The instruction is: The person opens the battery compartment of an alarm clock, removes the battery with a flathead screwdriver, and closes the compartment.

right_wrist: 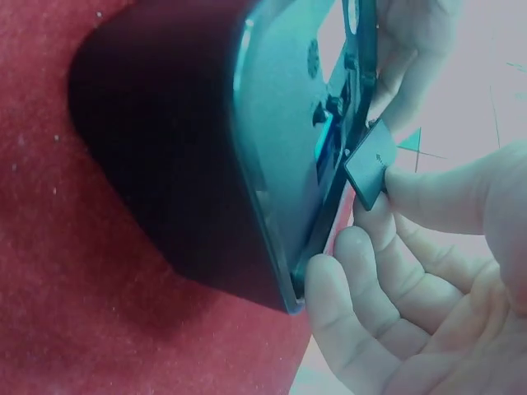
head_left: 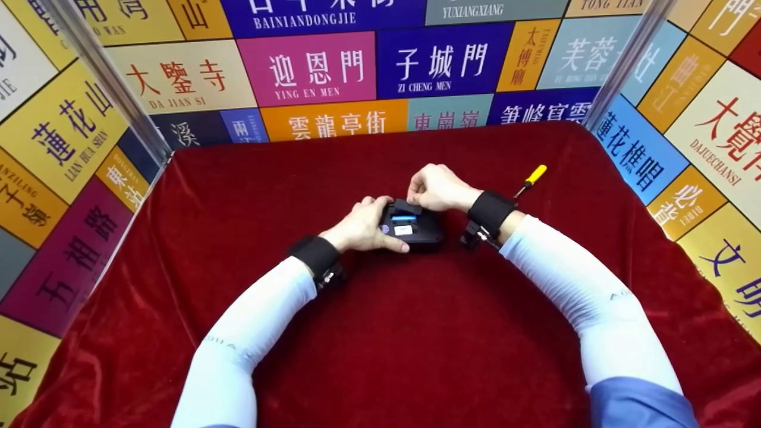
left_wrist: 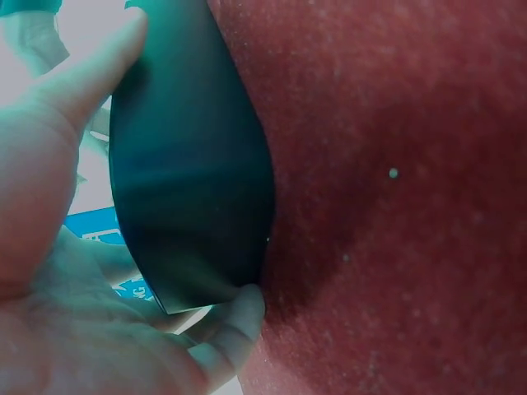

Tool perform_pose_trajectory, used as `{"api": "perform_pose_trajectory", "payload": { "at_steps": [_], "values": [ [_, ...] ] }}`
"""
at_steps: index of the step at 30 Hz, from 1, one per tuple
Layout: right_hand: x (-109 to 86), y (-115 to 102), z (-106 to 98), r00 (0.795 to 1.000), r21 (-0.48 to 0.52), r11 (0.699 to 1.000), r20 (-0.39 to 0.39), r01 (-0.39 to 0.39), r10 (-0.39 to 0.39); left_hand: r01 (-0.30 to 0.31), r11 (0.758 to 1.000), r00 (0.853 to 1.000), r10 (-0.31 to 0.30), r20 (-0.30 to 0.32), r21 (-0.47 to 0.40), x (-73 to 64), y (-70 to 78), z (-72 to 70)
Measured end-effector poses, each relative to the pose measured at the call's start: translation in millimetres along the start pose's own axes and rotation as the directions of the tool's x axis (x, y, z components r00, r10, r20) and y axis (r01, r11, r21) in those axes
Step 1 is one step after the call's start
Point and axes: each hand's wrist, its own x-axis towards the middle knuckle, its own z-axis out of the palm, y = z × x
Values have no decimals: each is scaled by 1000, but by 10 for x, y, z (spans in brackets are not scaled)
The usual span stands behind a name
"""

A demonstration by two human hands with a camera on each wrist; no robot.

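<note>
A black plastic device lies on the red cloth, its underside with a white label facing up. My left hand grips its left side, thumb on the near edge and fingers at the far edge. A blue battery shows in the device's open compartment. Just above that opening, my right hand pinches a small black battery cover between thumb and finger. In the right wrist view the cover stands tilted, one edge right at the compartment, with other fingertips close to the device's rim.
A screwdriver with a yellow handle lies on the red cloth beyond the right wrist. Panels with coloured lettered blocks stand behind and at both sides, with metal posts at the back corners.
</note>
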Motion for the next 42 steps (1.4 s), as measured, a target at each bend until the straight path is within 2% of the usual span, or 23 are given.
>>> {"api": "perform_pose_trajectory", "payload": {
  "at_steps": [11, 20, 31, 42],
  "values": [
    [-25, 110, -60, 997, 118, 990, 10, -72, 71, -1, 1000, 1000, 1, 3, -15, 7, -5, -4],
    [-57, 214, -149, 996, 178, 980, 5, -92, 92, -4, 1000, 1000, 4, 4, -21, 8, 7, -8],
    [-108, 332, -235, 992, 197, 973, -25, -119, 127, 11, 1000, 1000, -11, 11, -25, 7, 13, -23],
    [-143, 531, -320, 984, 226, 960, -27, -163, 174, -7, 1000, 1000, 7, -5, 1, 0, 12, -22]
  ]
}}
